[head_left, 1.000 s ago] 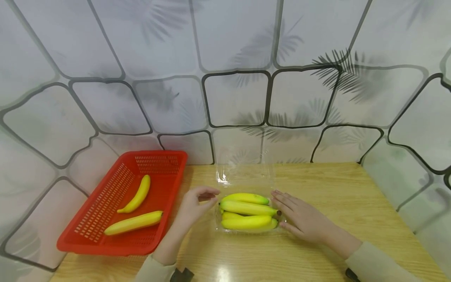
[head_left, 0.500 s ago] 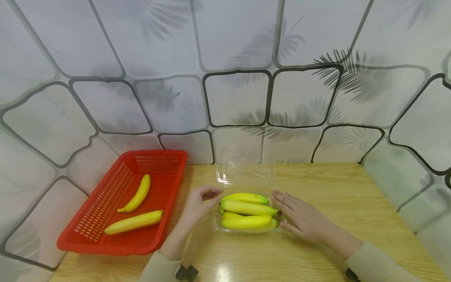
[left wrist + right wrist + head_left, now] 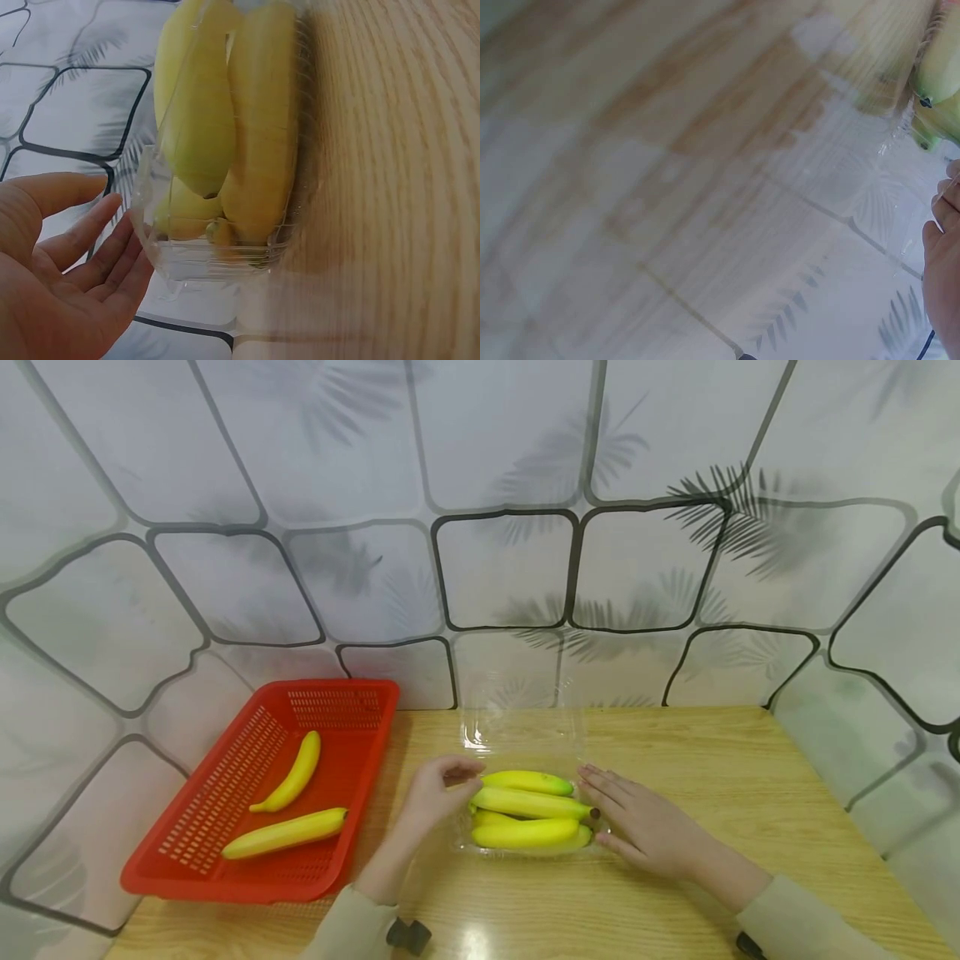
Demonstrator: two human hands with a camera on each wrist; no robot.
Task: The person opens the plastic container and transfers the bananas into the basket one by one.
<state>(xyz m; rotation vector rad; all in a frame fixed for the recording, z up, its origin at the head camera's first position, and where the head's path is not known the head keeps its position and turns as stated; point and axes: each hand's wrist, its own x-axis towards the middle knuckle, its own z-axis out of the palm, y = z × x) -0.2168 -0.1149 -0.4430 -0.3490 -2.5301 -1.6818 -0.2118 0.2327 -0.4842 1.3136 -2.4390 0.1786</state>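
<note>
A clear plastic clamshell box [image 3: 202, 270] stands on the table with its lid [image 3: 521, 727] raised at the back. Several yellow bananas [image 3: 528, 803] with greenish tips lie in it side by side. At the box's left end is my left hand [image 3: 444, 795], its thumb and fingers apart and loosely bent. The left wrist view shows its fingertips [image 3: 124, 225] close to the box wall; whether they touch cannot be told. My right hand [image 3: 648, 822] lies along the right end with fingers extended; only part of it [image 3: 945, 255] appears in the right wrist view.
A red perforated plastic basket [image 3: 367, 777] stands to the left, holding a curved banana [image 3: 292, 777] and a straighter banana [image 3: 285, 835]. The wooden table [image 3: 675, 743] meets a patterned wall [image 3: 502, 572] behind the box and at the right.
My left hand has moved a little to the right, over the left end of the box. The right hand, the bananas and the basket stay in place.
</note>
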